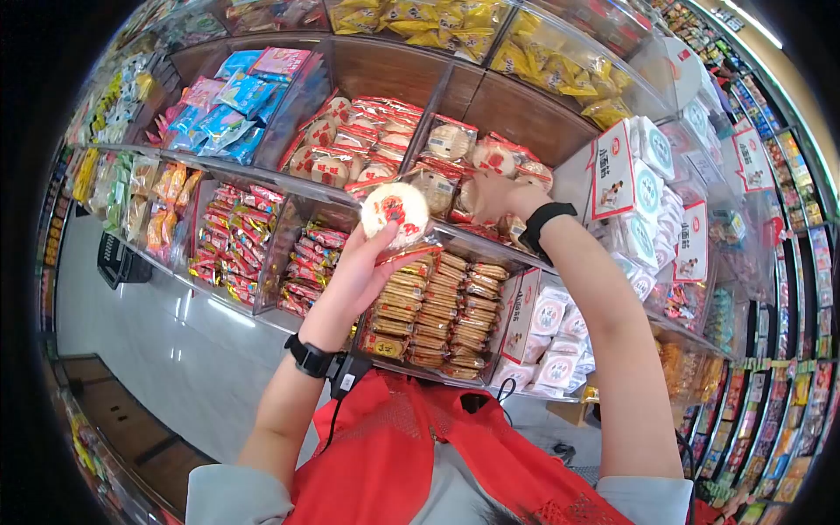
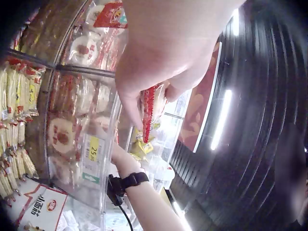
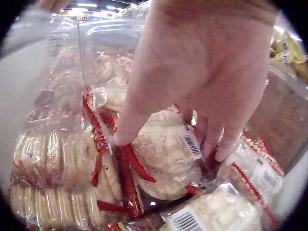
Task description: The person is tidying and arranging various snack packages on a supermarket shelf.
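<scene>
Left hand point(image 1: 354, 273) pinches 1 round cracker pack point(image 1: 394, 210), white with red print, held up in front of the upper bins, above the rows of stacked biscuits point(image 1: 435, 306). Right hand point(image 1: 499, 197) is down in an upper bin point(image 1: 529, 109) of similar packs. Thumb and fingers sit wide, on 2 sides of a barcoded pack point(image 3: 166, 144); can't tell if it's gripped. White sign point(image 1: 614, 171) stands right of that bin.

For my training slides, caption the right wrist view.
Right hand, fingers spread over a clear, barcoded snack packet.

Room above packets point(image 1: 451, 142), divider point(image 1: 456, 92) apparently alongside
</scene>
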Motion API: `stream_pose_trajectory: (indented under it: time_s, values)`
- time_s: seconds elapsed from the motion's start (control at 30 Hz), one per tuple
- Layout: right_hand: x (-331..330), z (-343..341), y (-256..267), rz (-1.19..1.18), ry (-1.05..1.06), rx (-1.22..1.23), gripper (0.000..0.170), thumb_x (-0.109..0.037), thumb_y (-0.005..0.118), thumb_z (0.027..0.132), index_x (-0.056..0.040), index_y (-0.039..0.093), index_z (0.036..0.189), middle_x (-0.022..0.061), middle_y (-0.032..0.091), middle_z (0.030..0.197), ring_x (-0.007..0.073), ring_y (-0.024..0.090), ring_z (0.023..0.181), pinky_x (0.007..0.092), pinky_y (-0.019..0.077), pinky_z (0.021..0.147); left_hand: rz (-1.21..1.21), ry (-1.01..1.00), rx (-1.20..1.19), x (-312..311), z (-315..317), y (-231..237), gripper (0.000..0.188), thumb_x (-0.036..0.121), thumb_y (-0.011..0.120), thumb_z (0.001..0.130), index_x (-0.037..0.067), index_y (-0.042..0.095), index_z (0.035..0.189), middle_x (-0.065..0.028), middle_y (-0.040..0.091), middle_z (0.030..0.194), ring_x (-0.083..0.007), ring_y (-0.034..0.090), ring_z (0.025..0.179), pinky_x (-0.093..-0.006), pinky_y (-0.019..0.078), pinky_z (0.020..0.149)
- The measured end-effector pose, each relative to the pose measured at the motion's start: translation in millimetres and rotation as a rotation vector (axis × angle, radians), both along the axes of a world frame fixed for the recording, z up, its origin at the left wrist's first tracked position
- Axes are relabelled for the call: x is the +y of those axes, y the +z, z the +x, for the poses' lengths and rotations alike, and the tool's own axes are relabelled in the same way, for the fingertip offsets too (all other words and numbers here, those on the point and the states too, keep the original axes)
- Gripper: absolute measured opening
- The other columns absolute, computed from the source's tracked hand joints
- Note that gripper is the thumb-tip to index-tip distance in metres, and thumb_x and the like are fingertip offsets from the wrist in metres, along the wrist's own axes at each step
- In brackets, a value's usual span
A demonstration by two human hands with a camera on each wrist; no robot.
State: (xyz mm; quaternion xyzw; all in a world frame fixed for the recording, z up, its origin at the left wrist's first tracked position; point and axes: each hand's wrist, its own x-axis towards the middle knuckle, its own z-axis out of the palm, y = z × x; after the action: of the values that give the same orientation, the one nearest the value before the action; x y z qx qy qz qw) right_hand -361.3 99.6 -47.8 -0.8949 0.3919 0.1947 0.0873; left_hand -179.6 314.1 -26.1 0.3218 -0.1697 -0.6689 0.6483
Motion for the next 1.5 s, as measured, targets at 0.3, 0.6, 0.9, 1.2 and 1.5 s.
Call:
stream_pose_trajectory:
  time_s: [0.3,0.6,0.9,1.2,1.5]
  values:
    - [-6.1,2.6,13.9,0.185,0.001,0.233,0.07,-0.037,0.068,0.064,0.003,0.045,0.117,0.0175,0.059,0.105,0.0291,0.058,0.094,0.0368,0.0474,0.08,0.067,0.075,-0.002,15.1,1.5,-7.3,0.036,0.013,0.048,0.092,0.002,0.039,0.125,-0.014,0.054,0.118,-0.0248,0.056,0.105,-0.038,0.0511,0.086]
    - [-15.6,-39.4,62.1,0.951,-0.598,-0.72,0.043,-0.033,0.042,0.089,-0.0024,0.048,0.118,0.0092,0.057,0.11,0.0222,0.057,0.093,0.0361,0.0485,0.079,0.056,0.047,-0.07,9.0,0.5,8.7,0.037,0.011,0.048,0.091,0.003,0.038,0.126,-0.0107,0.054,0.118,-0.0226,0.054,0.108,-0.0406,0.0474,0.091]
    - [60.3,-55.7,92.0,1.435,-0.457,-1.651,0.048,-0.031,0.035,0.092,-0.0002,0.039,0.128,0.0193,0.051,0.122,0.0365,0.054,0.107,0.0531,0.0482,0.085,-0.025,-0.113,-0.09,-27.2,-18.2,22.1,0.039,0.006,0.041,0.093,0.004,0.033,0.13,-0.0094,0.046,0.126,-0.0218,0.051,0.111,-0.0384,0.0476,0.091]
    - [159.6,-74.7,58.1,1.233,-0.691,-2.116,0.053,-0.029,0.045,0.087,-0.0013,0.035,0.131,0.0188,0.043,0.13,0.0384,0.044,0.118,0.0596,0.0429,0.088,0.01,-0.14,-0.257,-27.5,-26.0,9.8,0.034,0.008,0.05,0.09,0.002,0.042,0.123,-0.0063,0.056,0.108,-0.0135,0.057,0.097,-0.0293,0.0518,0.081]
    - [187.6,-98.0,85.5,0.069,-1.058,-1.454,0.036,0.001,0.058,0.081,0.0062,0.044,0.114,0.0132,0.06,0.103,0.0182,0.061,0.09,0.0278,0.0516,0.076,-0.136,-0.155,-1.118,-17.7,2.9,39.8,0.054,0.005,0.07,0.068,0.004,0.048,0.117,-0.0125,0.064,0.091,-0.0195,0.063,0.077,-0.0292,0.0488,0.068]
